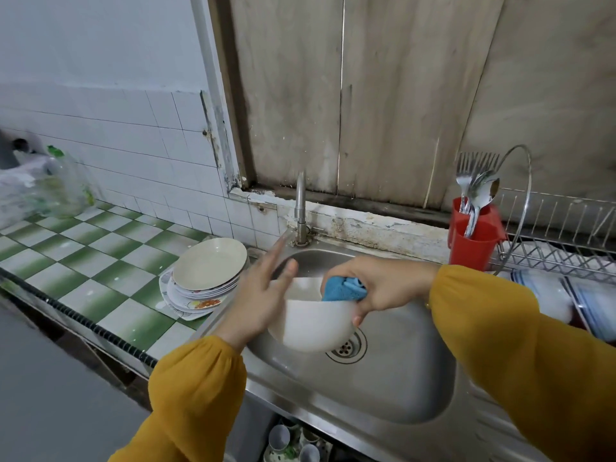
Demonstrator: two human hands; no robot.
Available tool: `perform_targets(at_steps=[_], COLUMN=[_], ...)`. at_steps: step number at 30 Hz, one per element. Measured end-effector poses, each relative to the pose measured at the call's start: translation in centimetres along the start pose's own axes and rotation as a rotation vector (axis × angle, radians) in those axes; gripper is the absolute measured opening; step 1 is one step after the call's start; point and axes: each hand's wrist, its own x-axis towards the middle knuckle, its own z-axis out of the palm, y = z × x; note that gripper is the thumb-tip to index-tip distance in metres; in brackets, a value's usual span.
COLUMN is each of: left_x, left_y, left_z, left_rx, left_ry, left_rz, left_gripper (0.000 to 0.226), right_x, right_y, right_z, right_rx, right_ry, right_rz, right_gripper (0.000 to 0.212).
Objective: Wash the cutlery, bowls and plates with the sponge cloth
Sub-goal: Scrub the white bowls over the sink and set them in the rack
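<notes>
Right grip [376, 288] pinches the blue sponge cloth [340, 290] at the right rim of the white round bowl [313, 328]; left grip [263, 295], fingers straight, touches its left.

White bowl [310, 328] — blue sponge cloth [340, 290] — mustard sleeves [196, 395]; green-white checked counter [83, 248], red cutlery holder [470, 248].

No words, brands or numbers can be read anywhere. The green print on the plastic bag [56, 185] on the tiled counter [100, 248] is too blurred to make out. The patterned plate [201, 304] shows only a flower design, no lettering.
</notes>
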Motion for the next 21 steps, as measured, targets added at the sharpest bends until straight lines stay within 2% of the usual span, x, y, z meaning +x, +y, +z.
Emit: perform_targets(at_steps=[2, 4, 6, 8, 10, 13, 15, 17, 19, 20, 21], left_x=[-0.7, -1.0, -1.2, -1.1, -1.0, -1.3, -1.3, -1.2, -1.3, -1.3, -1.4], left_y=[0.5, 0.5, 0.4, 0.2, 0.1, 0.7, 1.2, 1.5, 2.1, 2.5, 2.8], left_z=[0.4, 0.3, 0.3, 0.6, 1.1, 2.0, 2.5, 2.9, 3.2, 3.4, 3.6], left_rx=[0.091, 0.136, 0.074, -0.089, -0.229, -0.402, -0.533, -0.633, -0.691, -0.725, -0.759], left_ry=[-0.120, -0.200, -0.241, -0.183, -0.031, 0.213, 0.327, 0.355, 0.351, 0.353, 0.358], left_rz=[0.075, 0.057, 0.049, 0.041, 0.015, -0.087, -0.176, -0.196, -0.169, -0.156, -0.145], left_gripper=[0.080, 0.095, 0.102, 0.105, 0.095, 0.063, 0.040, 0.026, 0.021, 0.020, 0.021], right_x=[-0.1, -0.1, -0.5, -0.5, -0.3, 0.2, 0.5, 1.0, 2.2, 2.7, 3.2], right_y=[0.7, 1.3, 1.9, 2.0, 2.0, 2.4, 1.9, 0.3, 0.0, 0.0, 0.0], right_z=[-0.4, -0.7, -1.1, -1.1, -0.7, 0.8, 3.2, 6.0, 8.2, 8.2, 7.5], right_rx=[0.029, 0.112, 0.227, 0.298, 0.315, 0.467, 0.547, 0.383, 0.156, 0.215, 0.431], right_ry=[0.010, 0.038, 0.124, 0.250, 0.427, 0.789, 0.869, 0.861, 0.983, 1.092, 1.202], right_rz=[-0.006, -0.020, -0.026, -0.034, -0.059, -0.052, -0.079, -0.138, -0.153, -0.123, -0.057], right_gripper=[0.045, 0.051, 0.057, 0.057, 0.052, 0.040, 0.037, 0.032, 0.030, 0.027, 0.021])
